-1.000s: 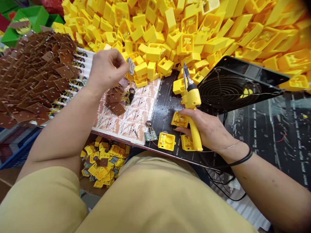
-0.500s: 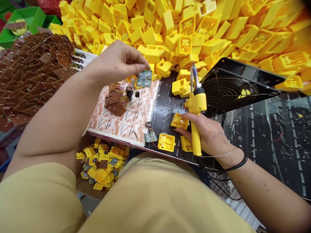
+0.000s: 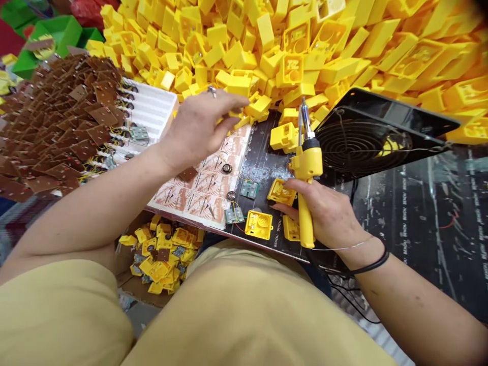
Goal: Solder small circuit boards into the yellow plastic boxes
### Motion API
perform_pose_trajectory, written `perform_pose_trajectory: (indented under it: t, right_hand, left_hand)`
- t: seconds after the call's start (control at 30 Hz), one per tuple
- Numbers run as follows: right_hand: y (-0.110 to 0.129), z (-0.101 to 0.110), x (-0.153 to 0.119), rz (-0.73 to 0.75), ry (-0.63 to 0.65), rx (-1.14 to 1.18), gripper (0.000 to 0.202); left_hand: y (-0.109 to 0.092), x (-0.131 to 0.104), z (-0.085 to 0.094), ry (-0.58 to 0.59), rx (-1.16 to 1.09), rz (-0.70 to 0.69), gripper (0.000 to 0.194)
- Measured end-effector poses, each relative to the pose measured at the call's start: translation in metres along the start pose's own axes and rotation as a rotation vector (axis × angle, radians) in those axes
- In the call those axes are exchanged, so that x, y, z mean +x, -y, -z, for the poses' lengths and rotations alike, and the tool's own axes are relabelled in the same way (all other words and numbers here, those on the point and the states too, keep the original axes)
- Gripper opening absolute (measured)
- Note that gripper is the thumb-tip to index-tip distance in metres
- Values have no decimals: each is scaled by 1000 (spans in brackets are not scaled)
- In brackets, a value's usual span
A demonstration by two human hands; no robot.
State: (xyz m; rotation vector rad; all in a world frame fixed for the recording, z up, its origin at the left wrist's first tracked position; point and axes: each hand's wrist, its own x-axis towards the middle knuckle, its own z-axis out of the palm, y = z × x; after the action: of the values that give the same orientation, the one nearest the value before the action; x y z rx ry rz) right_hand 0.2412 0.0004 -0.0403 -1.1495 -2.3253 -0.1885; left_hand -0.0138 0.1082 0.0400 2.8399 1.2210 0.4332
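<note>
My right hand [image 3: 330, 211] grips a yellow soldering gun [image 3: 308, 165], its metal tip pointing away from me. The thumb and a fingertip of that hand are at a small yellow case [image 3: 281, 191]; whether they hold it is unclear. My left hand [image 3: 208, 124] is above the patterned sheet, thumb and fingers apart, close to the heap of yellow cases. A green circuit board [image 3: 249, 189] lies on the black bench, with a small round speaker [image 3: 226, 168] nearby. Closer to me lie another wired circuit board [image 3: 234, 214] and an open yellow case [image 3: 258, 225].
A large heap of yellow cases [image 3: 229, 51] covers the back. A black fan [image 3: 358, 140] stands right of the soldering gun. Brown boards [image 3: 64, 122] are piled at left, beside a white ribbed tray [image 3: 152, 104]. Below the bench edge, a box holds yellow parts [image 3: 160, 259].
My left hand has let go of the circuit board, which now lies on the bench, and its fingers have spread near the heap. My right hand keeps the soldering gun in place.
</note>
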Motion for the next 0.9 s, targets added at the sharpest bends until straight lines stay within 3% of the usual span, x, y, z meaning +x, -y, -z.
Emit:
perform_pose_trajectory:
  t: [0.07,0.2,0.37,0.43,0.63,0.9]
  right_hand:
    - [0,1,0,1,-4,-3,31]
    - [-1,2,0,5,-12,-7,32]
    - [0,2,0,14,-35,-3,30]
    - [0,2,0,13,-38,-5,30]
    - [1,4,-2,0,-40,-3,30]
    - [4,-4,1,3,-39,62,31]
  left_hand:
    - [5,-7,2,54,32,110,30]
    - [-9,-19,-10,221,169,55,31]
    - [-35,-12,-28,291,250,56,65]
    - [-42,-7,-33,328,263,44,67]
    - [-45,-5,-45,508,58,123,27]
    - [-36,-20,-51,355,-414,260,9]
